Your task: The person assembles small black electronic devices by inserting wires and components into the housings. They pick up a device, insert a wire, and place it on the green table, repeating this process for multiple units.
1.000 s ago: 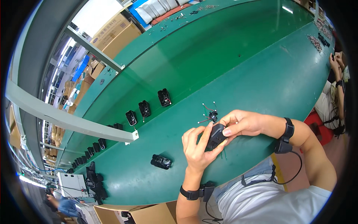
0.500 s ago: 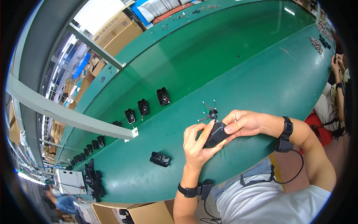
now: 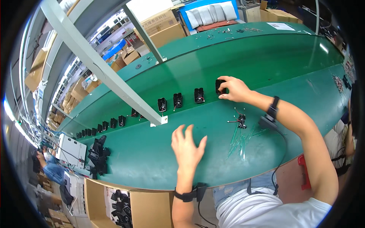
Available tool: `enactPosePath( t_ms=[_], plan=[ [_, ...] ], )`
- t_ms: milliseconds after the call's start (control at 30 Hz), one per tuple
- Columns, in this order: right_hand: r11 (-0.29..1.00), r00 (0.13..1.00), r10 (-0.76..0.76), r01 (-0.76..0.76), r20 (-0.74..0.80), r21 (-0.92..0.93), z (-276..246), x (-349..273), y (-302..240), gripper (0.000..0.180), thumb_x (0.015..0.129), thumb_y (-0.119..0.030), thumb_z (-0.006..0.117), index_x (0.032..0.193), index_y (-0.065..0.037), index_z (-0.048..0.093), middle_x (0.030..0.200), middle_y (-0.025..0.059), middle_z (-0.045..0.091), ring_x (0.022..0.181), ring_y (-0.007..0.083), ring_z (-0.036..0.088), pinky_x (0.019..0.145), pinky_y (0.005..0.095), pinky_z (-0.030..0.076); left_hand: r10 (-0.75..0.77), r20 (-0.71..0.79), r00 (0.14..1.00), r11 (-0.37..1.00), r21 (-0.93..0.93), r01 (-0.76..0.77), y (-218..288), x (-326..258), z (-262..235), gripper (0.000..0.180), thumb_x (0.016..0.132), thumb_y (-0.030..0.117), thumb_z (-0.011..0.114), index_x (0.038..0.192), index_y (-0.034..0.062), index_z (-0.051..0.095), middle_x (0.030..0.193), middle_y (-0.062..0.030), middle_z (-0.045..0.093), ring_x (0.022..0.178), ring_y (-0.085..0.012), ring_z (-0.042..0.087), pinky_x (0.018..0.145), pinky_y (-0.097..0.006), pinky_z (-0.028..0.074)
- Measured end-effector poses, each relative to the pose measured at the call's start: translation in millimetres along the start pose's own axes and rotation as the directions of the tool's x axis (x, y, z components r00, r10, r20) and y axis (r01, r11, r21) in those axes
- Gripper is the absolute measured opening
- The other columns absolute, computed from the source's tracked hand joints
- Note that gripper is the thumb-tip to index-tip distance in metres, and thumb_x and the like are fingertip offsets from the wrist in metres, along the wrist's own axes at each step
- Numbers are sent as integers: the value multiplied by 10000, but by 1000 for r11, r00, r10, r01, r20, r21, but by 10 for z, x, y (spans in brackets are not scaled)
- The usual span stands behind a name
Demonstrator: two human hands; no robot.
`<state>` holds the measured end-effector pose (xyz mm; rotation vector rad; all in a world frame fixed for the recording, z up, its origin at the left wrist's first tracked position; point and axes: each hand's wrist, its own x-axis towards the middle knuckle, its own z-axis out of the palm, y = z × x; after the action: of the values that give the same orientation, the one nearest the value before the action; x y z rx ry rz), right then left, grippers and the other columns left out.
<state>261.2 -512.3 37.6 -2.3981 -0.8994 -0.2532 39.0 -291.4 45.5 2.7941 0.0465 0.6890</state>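
Observation:
My right hand [image 3: 236, 90] reaches out over the bright green strip. Its thumb and fingers grip a black plastic housing [image 3: 219, 86], partly hidden by the fingers. Above the nearer green tabletop, my left hand [image 3: 187, 146] is empty, fingers spread. To its right, a bunch of small black parts with thin red wires and white plugs [image 3: 242, 121] lies on the table. Beside the held housing, further left, stands another black housing [image 3: 199, 95] with a short wire, then more in a row, such as one black housing [image 3: 178, 100].
A grey metal post [image 3: 102, 68] with a white foot plate [image 3: 159, 121] rises left of my hands. Black parts [image 3: 99, 155] are heaped at the table's left end. Below the near edge, an open cardboard box [image 3: 150, 207] holds black pieces. Thin green strips [image 3: 239, 144] lie near the wired parts.
The view has shifted left. My hands have parted: the right has moved out to the green strip with a housing, the left has let go and opened. The housing lying loose on the table is no longer visible.

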Motion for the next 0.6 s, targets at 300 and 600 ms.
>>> enactPosePath(
  t_ms=[300, 600],
  plan=[
    [964, 971, -185, 210, 154, -164, -55, -33, 388, 369, 790, -184, 761, 1142, -88, 713, 1445, 167, 502, 1277, 343, 518, 1033, 436, 482, -110, 138, 984, 985, -120, 126, -588, -492, 128, 877, 717, 339, 871, 1449, 97, 454, 1359, -172, 499, 1238, -366, 522, 1020, -473, 427],
    [925, 874, 381, -360, 303, -124, -363, -1043, 1, 591, 753, -633, 740, 939, -72, 741, 818, 149, 729, 808, 329, 721, 752, 444, 569, 153, 123, 981, 926, -365, -99, 30, 4, 81, 810, 711, 164, 858, 1426, 62, 492, 1272, -183, 526, 1126, -352, 598, 941, -417, 511]
  ],
)
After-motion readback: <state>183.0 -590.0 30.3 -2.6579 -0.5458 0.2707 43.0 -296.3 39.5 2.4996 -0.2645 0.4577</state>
